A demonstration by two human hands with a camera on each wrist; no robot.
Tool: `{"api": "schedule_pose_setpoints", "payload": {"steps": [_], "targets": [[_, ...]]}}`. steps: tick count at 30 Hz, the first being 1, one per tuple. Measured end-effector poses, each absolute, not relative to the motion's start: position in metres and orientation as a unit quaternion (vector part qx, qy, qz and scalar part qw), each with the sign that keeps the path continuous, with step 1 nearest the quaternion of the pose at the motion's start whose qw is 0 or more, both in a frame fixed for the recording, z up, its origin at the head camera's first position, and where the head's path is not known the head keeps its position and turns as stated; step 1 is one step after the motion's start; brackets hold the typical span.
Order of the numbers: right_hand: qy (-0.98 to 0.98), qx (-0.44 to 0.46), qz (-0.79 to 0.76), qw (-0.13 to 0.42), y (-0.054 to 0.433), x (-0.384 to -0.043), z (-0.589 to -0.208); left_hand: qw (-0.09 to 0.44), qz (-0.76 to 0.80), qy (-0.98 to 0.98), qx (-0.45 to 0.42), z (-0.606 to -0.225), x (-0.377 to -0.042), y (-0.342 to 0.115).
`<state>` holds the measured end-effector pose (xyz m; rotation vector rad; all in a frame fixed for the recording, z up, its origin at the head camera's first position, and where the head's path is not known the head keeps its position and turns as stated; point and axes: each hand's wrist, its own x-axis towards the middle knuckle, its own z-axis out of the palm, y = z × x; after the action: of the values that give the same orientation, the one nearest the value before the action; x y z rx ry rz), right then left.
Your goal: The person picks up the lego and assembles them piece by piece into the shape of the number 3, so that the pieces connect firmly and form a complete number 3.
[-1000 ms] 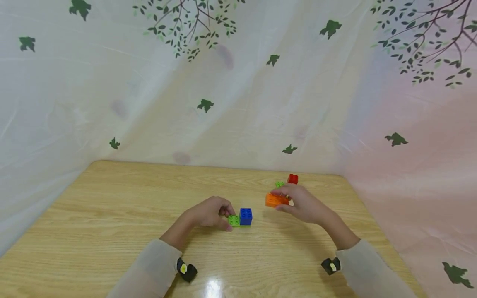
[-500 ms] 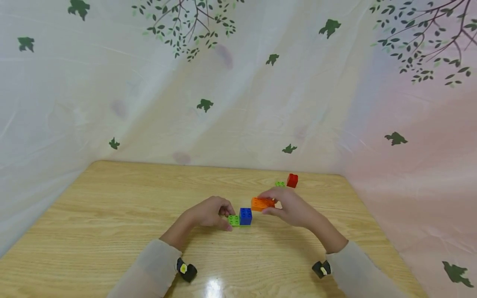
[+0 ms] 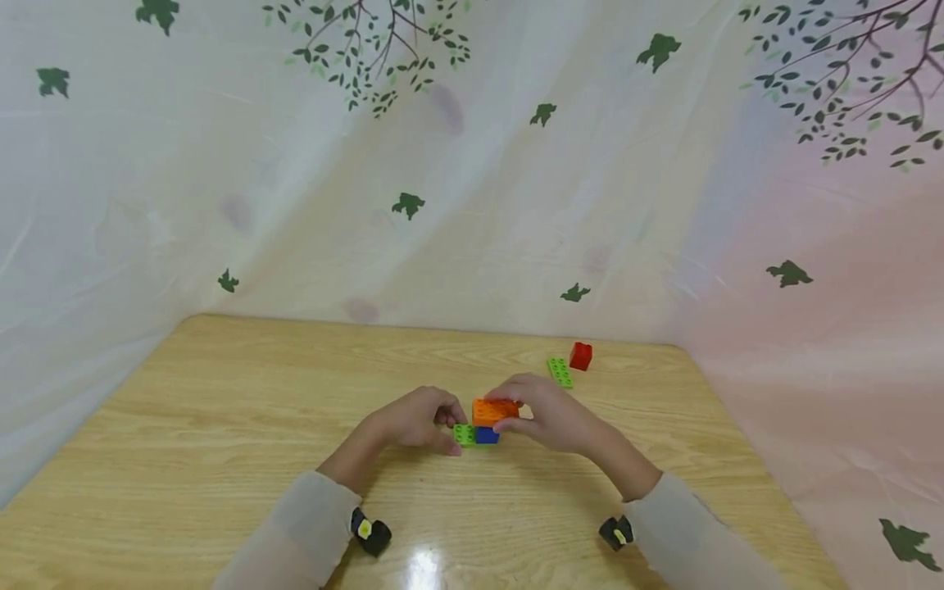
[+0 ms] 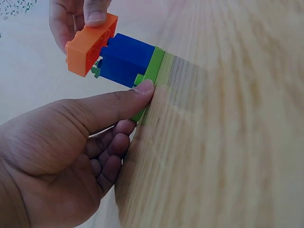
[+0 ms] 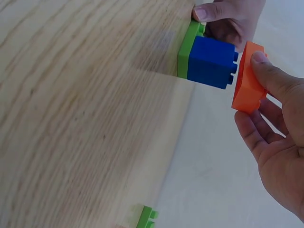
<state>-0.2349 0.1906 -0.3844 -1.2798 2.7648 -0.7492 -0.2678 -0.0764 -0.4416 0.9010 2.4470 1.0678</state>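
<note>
A green building-block plate (image 3: 463, 434) lies on the table, its left end pinched between thumb and fingers of my left hand (image 3: 420, 419). On the plate's right half stands a blue building block (image 4: 127, 59), studs up. My right hand (image 3: 542, 414) pinches an orange building block (image 5: 249, 78) by its sides, just above the blue block. In the right wrist view a small gap shows between the blue block's studs and the orange block's slightly tilted underside.
Farther back on the right, a second green plate (image 3: 560, 373) lies flat on the wooden table (image 3: 221, 426), with a red block (image 3: 581, 356) beside it. A leaf-printed cloth (image 3: 479, 205) hangs behind the table.
My right hand has carried the orange block leftward from near the second green plate to above the blue block, uncovering that plate. The left hand has stayed at the first plate.
</note>
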Motion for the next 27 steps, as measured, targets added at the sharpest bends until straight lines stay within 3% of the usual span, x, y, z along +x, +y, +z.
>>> {"api": "schedule_pose_setpoints", "payload": {"steps": [27], "targets": [[0.881, -0.410, -0.234, 0.009, 0.174, -0.239, -0.389, 0.151, 0.361, 0.864, 0.317, -0.439, -0.268, -0.076]]}}
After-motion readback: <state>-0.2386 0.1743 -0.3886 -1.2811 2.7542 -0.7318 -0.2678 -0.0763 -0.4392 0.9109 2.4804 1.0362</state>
